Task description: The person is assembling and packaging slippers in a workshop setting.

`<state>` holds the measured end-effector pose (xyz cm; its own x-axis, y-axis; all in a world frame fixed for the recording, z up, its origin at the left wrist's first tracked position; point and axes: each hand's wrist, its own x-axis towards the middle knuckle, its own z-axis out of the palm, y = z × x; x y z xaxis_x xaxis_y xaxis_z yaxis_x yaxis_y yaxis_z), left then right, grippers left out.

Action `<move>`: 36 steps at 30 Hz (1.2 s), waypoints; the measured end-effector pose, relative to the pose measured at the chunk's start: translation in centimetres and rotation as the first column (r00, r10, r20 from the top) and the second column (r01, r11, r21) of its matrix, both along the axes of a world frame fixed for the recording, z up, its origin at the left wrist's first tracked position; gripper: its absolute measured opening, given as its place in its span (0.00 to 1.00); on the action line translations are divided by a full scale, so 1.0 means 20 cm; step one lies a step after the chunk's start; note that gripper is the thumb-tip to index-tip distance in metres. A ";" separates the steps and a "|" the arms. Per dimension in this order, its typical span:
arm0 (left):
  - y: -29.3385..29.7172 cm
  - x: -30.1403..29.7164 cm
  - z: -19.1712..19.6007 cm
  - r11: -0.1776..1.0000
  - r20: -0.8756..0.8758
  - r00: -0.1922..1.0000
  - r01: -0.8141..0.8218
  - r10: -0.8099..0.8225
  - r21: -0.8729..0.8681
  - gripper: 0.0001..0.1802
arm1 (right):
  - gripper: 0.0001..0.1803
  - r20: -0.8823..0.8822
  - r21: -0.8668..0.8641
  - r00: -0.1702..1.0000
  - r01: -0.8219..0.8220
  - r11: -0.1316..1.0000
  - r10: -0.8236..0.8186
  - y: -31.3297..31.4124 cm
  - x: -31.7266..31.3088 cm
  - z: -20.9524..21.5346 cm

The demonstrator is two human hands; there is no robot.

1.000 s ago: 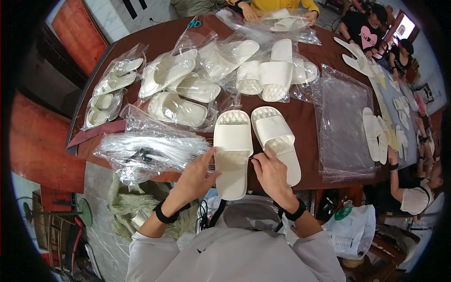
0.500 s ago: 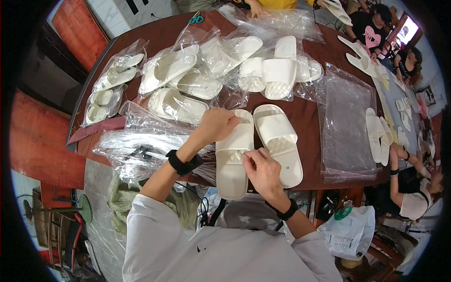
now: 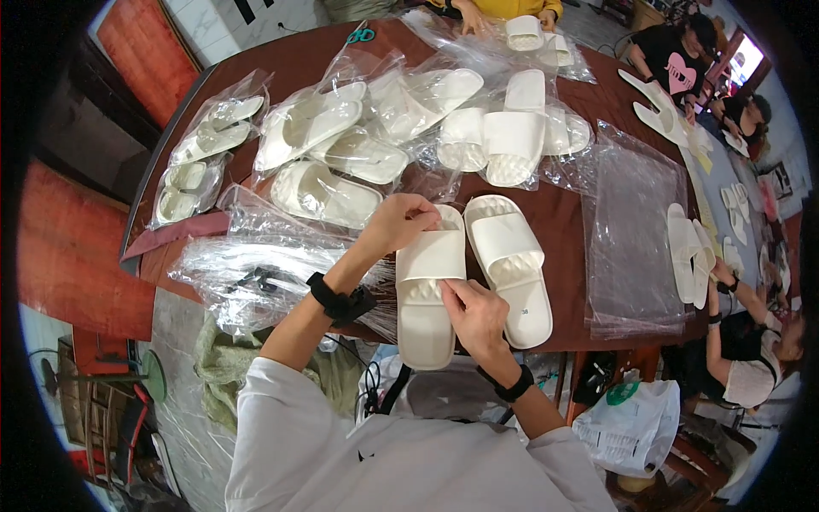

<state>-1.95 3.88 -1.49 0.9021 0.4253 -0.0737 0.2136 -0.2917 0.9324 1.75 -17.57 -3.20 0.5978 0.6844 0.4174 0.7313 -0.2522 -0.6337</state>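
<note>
Directly in front of me, two white slippers lie side by side with their heels toward me. My left hand (image 3: 403,224) is closed at the toe opening of the left slipper (image 3: 431,260), fingertips bent into it. At the lower edge of the same slipper's strap, my right hand (image 3: 476,316) makes a pinch with thumb and forefinger. Whatever either pinch holds is too small or hidden to make out. The right slipper (image 3: 510,247) rests just beside, touched by neither hand's fingertips.
Bagged white slippers (image 3: 311,124) cover the far left of the brown table (image 3: 563,299). Clear plastic bags (image 3: 636,239) are stacked at right, and a shiny bundle (image 3: 256,269) lies at left. Teal scissors (image 3: 362,35) sit at the back. Co-workers handle slippers opposite and at right.
My left fingers have shifted slightly at the toe opening; my right hand keeps its pinch at the strap. Across the table, the yellow-sleeved person has brought white slippers down onto the plastic.
</note>
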 end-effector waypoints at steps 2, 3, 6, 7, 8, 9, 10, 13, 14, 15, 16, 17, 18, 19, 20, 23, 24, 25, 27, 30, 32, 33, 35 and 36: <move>0.01 0.00 0.02 0.996 0.004 0.999 -0.044 0.045 -0.079 0.09 | 0.06 0.014 -0.013 1.000 -0.016 1.000 0.016 -0.01 0.00 0.02; 0.02 0.00 0.02 0.975 0.011 0.999 -0.042 0.045 -0.218 0.10 | 0.05 -0.023 -0.017 1.000 -0.011 1.000 0.011 -0.03 0.00 0.03; 0.04 0.00 0.05 0.908 0.020 0.994 -0.093 0.110 -0.409 0.11 | 0.04 -0.058 -0.029 0.998 -0.001 1.000 -0.001 -0.05 0.01 0.05; 0.04 0.00 0.07 0.875 0.019 0.986 -0.140 0.168 -0.464 0.12 | 0.04 -0.055 -0.036 0.998 0.011 0.999 -0.013 -0.06 0.02 0.06; 0.03 0.00 0.09 0.874 0.019 0.985 -0.142 0.171 -0.465 0.12 | 0.05 -0.047 -0.037 0.999 0.011 0.999 -0.013 -0.06 0.02 0.05; 0.03 0.00 0.11 0.855 0.000 0.982 -0.163 0.187 -0.493 0.12 | 0.05 -0.046 -0.037 0.999 0.009 0.999 -0.011 -0.06 0.02 0.05; 0.03 0.01 0.12 0.834 -0.021 0.979 -0.183 0.202 -0.520 0.12 | 0.05 -0.027 -0.038 1.000 0.008 0.999 -0.009 -0.06 0.02 0.05; 0.03 0.02 0.10 0.809 0.012 0.977 -0.170 0.214 -0.563 0.12 | 0.04 0.023 -0.035 1.000 0.012 0.999 -0.011 -0.04 0.02 0.05; 0.03 0.03 0.09 0.808 0.012 0.977 -0.171 0.215 -0.564 0.12 | 0.04 0.055 -0.030 0.998 0.018 0.999 -0.016 -0.04 0.02 0.05; 0.02 0.03 0.10 0.787 0.012 0.974 -0.175 0.226 -0.591 0.12 | 0.04 0.054 -0.031 0.998 0.017 0.999 -0.015 -0.04 0.02 0.05; 0.02 0.03 0.10 0.766 0.012 0.972 -0.179 0.236 -0.618 0.12 | 0.04 0.071 -0.050 0.997 0.002 0.999 0.001 -0.04 0.02 0.05; 0.02 0.03 0.09 0.765 0.011 0.972 -0.179 0.236 -0.619 0.12 | 0.05 0.088 -0.070 0.996 -0.012 0.997 0.018 -0.05 0.02 0.05; 0.03 0.04 0.09 0.727 0.018 0.973 -0.161 0.232 -0.668 0.11 | 0.05 0.089 -0.071 0.996 -0.010 0.997 0.017 -0.05 0.02 0.05; 0.03 0.04 0.09 0.685 0.025 0.973 -0.142 0.228 -0.714 0.11 | 0.04 0.107 -0.060 0.994 -0.008 0.998 0.014 -0.06 0.02 0.05; 0.03 0.05 0.08 0.685 0.025 0.974 -0.141 0.227 -0.715 0.11 | 0.04 0.124 -0.049 0.992 -0.006 0.999 0.012 -0.06 0.02 0.05; 0.05 0.04 0.06 0.624 0.034 0.979 -0.101 0.201 -0.775 0.09 | 0.06 0.149 -0.037 0.989 -0.016 0.999 0.021 -0.08 0.03 0.04; 0.04 0.04 0.06 0.632 0.061 0.980 -0.075 0.191 -0.771 0.08 | 0.06 0.148 -0.038 0.989 -0.013 0.999 0.018 -0.09 0.03 0.04; 0.04 0.05 0.06 0.640 0.089 0.979 -0.049 0.181 -0.767 0.08 | 0.07 0.175 -0.006 0.984 -0.031 1.000 0.031 -0.09 0.02 0.05; 0.04 0.05 0.06 0.631 0.105 0.977 -0.036 0.185 -0.775 0.08 | 0.08 0.202 0.026 0.978 -0.049 0.998 0.043 -0.10 0.03 0.07; 0.03 0.06 0.05 0.605 0.146 0.968 -0.006 0.202 -0.796 0.10 | 0.09 0.169 0.102 0.979 -0.128 0.986 0.109 -0.10 0.04 0.10; 0.02 0.06 0.06 0.586 0.169 0.963 0.014 0.211 -0.810 0.11 | 0.07 -0.131 0.112 0.987 -0.077 0.991 0.091 -0.08 0.05 0.16; 0.01 0.06 0.06 0.581 0.177 0.968 0.041 0.179 -0.813 0.12 | 0.07 -0.130 0.110 0.988 -0.071 0.991 0.085 -0.07 0.07 0.19; -0.01 0.06 0.07 0.576 0.182 0.972 0.064 0.149 -0.815 0.12 | 0.05 -0.199 0.087 0.977 -0.060 0.994 0.076 -0.02 0.12 0.24; -0.01 0.04 0.07 0.585 0.175 0.975 0.064 0.134 -0.808 0.13 | 0.05 -0.209 0.082 0.974 -0.068 0.994 0.084 0.03 0.14 0.25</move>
